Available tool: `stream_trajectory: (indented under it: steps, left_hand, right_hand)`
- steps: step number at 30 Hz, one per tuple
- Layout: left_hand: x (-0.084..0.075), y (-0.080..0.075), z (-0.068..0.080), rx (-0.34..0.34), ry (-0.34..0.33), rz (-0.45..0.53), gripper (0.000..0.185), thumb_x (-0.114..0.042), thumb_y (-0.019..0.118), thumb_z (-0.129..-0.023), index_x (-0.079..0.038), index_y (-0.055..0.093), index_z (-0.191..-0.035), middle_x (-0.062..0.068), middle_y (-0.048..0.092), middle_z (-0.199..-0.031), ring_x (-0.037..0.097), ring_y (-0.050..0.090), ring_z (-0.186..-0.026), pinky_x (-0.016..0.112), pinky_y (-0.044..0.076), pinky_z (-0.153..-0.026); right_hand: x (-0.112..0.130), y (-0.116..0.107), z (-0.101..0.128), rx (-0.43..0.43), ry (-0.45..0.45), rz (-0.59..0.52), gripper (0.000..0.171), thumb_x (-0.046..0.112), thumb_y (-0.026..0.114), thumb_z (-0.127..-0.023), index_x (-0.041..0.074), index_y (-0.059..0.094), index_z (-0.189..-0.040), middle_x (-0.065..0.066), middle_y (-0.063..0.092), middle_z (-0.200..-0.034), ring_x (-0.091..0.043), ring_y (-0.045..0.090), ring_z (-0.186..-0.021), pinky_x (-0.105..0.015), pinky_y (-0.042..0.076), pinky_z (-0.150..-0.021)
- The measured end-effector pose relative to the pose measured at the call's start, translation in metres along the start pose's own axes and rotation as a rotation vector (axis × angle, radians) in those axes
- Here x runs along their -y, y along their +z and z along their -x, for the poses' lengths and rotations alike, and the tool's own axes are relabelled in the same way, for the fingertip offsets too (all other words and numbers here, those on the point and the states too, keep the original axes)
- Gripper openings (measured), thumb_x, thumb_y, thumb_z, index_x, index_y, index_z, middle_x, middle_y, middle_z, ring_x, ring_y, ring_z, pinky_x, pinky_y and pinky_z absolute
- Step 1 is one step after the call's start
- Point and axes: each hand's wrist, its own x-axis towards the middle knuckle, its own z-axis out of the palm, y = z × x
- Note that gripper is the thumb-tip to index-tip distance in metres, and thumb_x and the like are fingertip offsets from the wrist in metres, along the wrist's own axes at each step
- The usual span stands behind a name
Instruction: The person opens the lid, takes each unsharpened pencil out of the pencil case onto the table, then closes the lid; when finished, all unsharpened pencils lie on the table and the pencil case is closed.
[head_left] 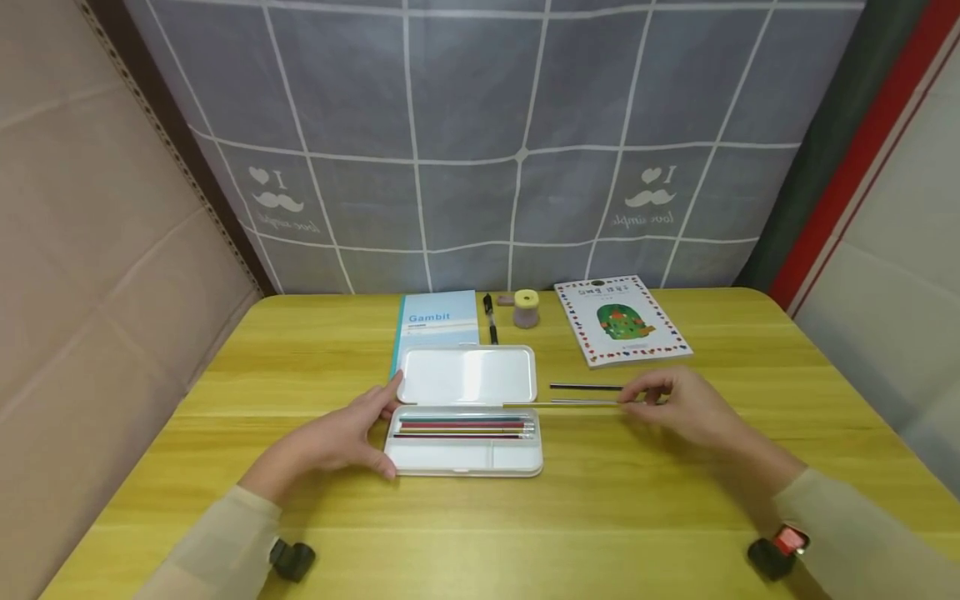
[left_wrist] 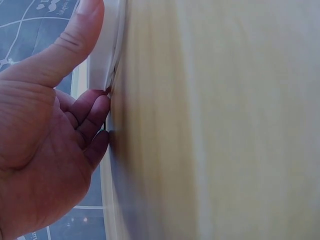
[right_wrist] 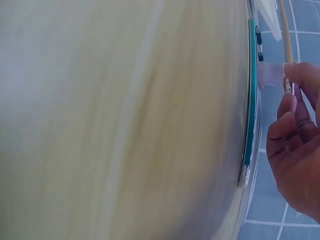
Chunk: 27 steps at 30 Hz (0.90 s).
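Observation:
A white pencil case (head_left: 442, 454) lies open on the table, its lid (head_left: 468, 375) folded back. Several pencils (head_left: 461, 427) lie side by side in its rear compartment; the front compartments hold nothing. My left hand (head_left: 348, 433) holds the case's left end, thumb at the front corner and fingers at the back near the hinge. Between thumb and fingertips, my right hand (head_left: 678, 404) pinches a yellow pencil (right_wrist: 286, 40) near its end. This pencil points left, its far end overlapping the case's back right corner in the head view. Beside that hand lie a dark pencil (head_left: 585, 386) and a grey pencil (head_left: 573, 402).
Behind the lid lies a light blue notebook (head_left: 442, 312), partly covered by it. A black pen (head_left: 491, 317) and a yellow-topped round container (head_left: 527, 310) stand out at the back middle. A white booklet (head_left: 622, 321) lies back right. A grey checked cloth (head_left: 465, 200) hangs behind the table.

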Motion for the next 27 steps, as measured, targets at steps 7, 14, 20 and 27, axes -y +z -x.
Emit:
stream_trajectory:
  steps: [7, 14, 20, 27]
  left_hand:
    - [0.001, 0.001, -0.001, 0.001, -0.010, 0.007, 0.143, -0.036, 0.095, -0.071, -0.001, -0.005, -0.166, 0.008, 0.050, -0.144, 0.025, 0.049, -0.130, 0.056, 0.029, -0.118]
    - [-0.001, 0.000, -0.001, 0.008, -0.013, 0.006, 0.144, -0.037, 0.095, -0.070, -0.001, -0.006, -0.166, 0.009, 0.050, -0.144, 0.026, 0.049, -0.131, 0.056, 0.029, -0.118]
    - [-0.003, -0.001, -0.002, 0.014, -0.023, 0.019, 0.144, -0.036, 0.095, -0.071, -0.001, -0.007, -0.166, 0.009, 0.050, -0.145, 0.026, 0.048, -0.130, 0.057, 0.029, -0.118]
    - [-0.002, 0.000, -0.002, 0.013, -0.030, 0.012, 0.143, -0.035, 0.095, -0.071, -0.001, -0.006, -0.165, 0.010, 0.050, -0.145, 0.028, 0.048, -0.132, 0.057, 0.027, -0.119]
  right_hand:
    - [-0.009, -0.011, 0.006, -0.020, 0.024, 0.034, 0.007, 0.014, 0.083, -0.091, 0.011, 0.083, -0.097, 0.000, 0.068, -0.083, -0.011, 0.056, -0.073, -0.026, 0.045, -0.056]
    - [-0.022, -0.023, 0.014, -0.034, 0.037, 0.074, 0.007, 0.012, 0.082, -0.091, 0.009, 0.082, -0.097, 0.000, 0.068, -0.085, -0.010, 0.055, -0.071, -0.026, 0.045, -0.057]
    - [-0.032, -0.028, 0.019, -0.025, 0.056, 0.123, 0.004, 0.010, 0.081, -0.091, 0.011, 0.083, -0.095, 0.000, 0.070, -0.087, -0.010, 0.054, -0.068, -0.026, 0.046, -0.059]
    - [-0.034, -0.030, 0.022, -0.017, 0.112, 0.147, 0.005, 0.010, 0.082, -0.090, 0.012, 0.082, -0.094, -0.002, 0.071, -0.090, -0.010, 0.053, -0.070, -0.026, 0.047, -0.061]
